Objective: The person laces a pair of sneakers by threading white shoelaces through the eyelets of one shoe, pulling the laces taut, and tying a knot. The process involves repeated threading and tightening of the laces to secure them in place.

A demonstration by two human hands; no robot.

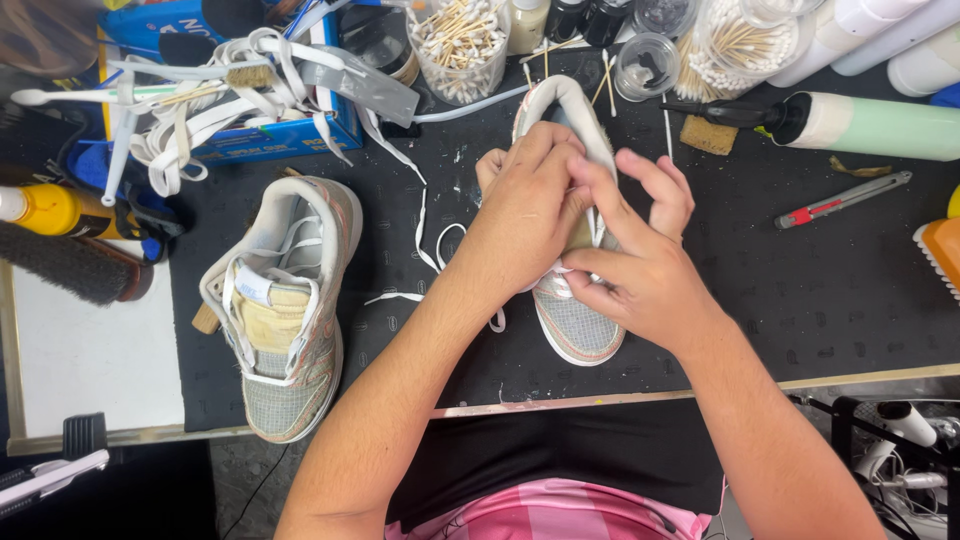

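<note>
A grey mesh sneaker [578, 325] with a white collar lies on the black mat [800, 300], toe pointing toward me. My left hand [525, 210] rests over its middle, fingers curled on the tongue and lace area. My right hand [640, 255] pinches the white lace at the eyelets beside it. A loose white lace end [425, 250] trails off to the left of the shoe. The matching second sneaker [285, 305] lies apart at the left, laces loosened, tongue showing.
A blue box [285, 135] draped with white laces sits at back left. Jars of cotton swabs [460, 45], a green-and-white bottle [880, 125], a utility knife [840, 200], a yellow bottle [50, 208] and a dark brush [65, 265] ring the mat.
</note>
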